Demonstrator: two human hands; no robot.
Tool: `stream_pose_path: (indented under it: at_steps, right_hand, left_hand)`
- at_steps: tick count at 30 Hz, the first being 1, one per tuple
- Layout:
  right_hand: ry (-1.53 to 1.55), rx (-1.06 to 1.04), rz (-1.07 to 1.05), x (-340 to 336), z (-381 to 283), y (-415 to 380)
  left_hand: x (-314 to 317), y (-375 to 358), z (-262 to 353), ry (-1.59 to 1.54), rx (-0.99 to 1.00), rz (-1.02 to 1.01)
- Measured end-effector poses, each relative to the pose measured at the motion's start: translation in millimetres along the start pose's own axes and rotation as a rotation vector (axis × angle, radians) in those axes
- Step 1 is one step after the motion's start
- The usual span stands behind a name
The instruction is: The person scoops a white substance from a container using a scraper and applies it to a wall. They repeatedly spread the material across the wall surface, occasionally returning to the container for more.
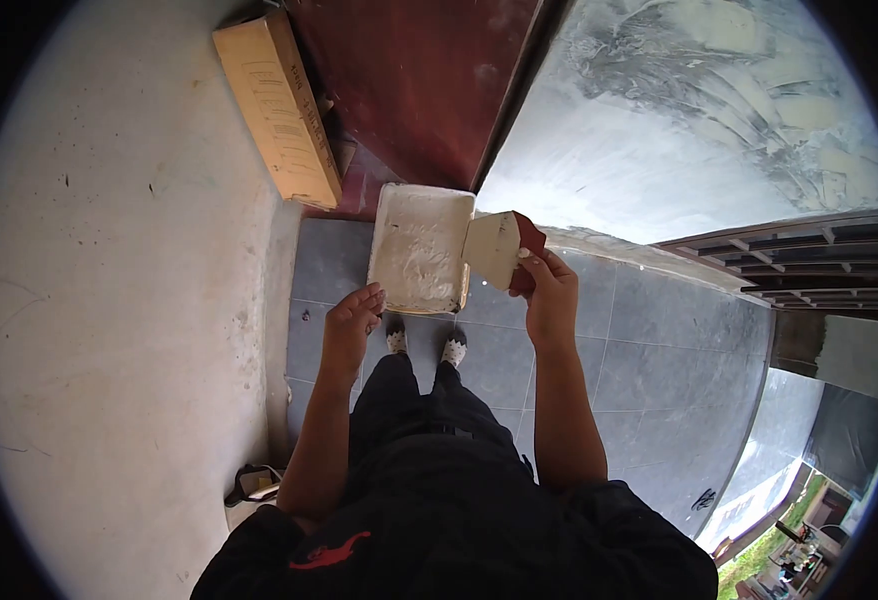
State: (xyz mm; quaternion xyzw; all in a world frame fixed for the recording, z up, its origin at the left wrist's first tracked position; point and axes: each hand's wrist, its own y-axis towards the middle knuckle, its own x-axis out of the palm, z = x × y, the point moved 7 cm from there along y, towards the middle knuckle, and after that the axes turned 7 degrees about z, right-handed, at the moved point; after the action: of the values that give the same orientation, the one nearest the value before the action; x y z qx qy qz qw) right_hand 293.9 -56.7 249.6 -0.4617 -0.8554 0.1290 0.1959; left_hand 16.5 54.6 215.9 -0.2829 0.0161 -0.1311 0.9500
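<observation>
My right hand (549, 285) grips a flat putty spreader (499, 248) with a cream-smeared blade and a dark red part by the fingers. The blade's left edge is at the right rim of a shallow rectangular tray (371, 245). Pale, lumpy paste (422, 245) coats the inside of that tray. At the tray's lower left corner, my left hand (356, 308) has its fingers curled in, the tips close against the rim. Whether they pinch the rim or some small thing is hidden. What supports the tray cannot be seen.
A long cardboard box (277, 105) leans by the plain wall (129, 280) and a dark red panel (409, 90). White-smeared wall surface (679, 110) is at upper right, above a dark barred frame (809, 262). Grey floor tiles (649, 350) lie below. A dark-handled item (254, 485) sits lower left.
</observation>
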Motion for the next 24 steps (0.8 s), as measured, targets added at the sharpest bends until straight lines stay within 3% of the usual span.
stream_pose_path:
  at_steps: [3,7,14,17,19,20,22,23,24]
  right_hand:
    - [-0.290,0.083,0.098,-20.6,75.0,17.6]
    - [-0.380,0.259,0.169,-45.9,175.6,37.8]
    - [-0.550,0.286,0.239,-43.1,285.0,88.7]
    - [-0.726,0.193,0.230,-39.5,307.2,115.6]
    - [-1.059,-0.082,0.208,-28.1,301.9,142.8]
    - [-1.069,-0.067,0.205,-24.9,305.0,149.4]
    - [-1.247,-0.432,0.132,2.3,290.6,159.4]
    - [-1.253,-0.421,0.129,6.7,292.3,160.3]
    - [-1.366,-0.542,0.033,22.5,293.4,157.0]
  left_hand:
    - [-15.8,25.9,-50.8,0.082,-0.151,0.018]
    - [-35.6,56.1,-146.6,0.046,-0.375,0.034]
    - [-35.0,91.5,-282.5,-0.022,-0.629,0.085]
    - [-26.5,97.3,-315.5,-0.065,-0.740,0.133]
    - [-17.4,107.8,-323.1,-0.064,-0.762,0.152]
    - [-15.6,107.2,-328.1,-0.063,-0.779,0.157]
    - [-8.3,112.0,-333.7,-0.088,-0.787,0.126]
    - [-6.5,112.6,-337.2,-0.086,-0.798,0.129]
    - [-3.5,113.4,-339.5,-0.088,-0.802,0.120]
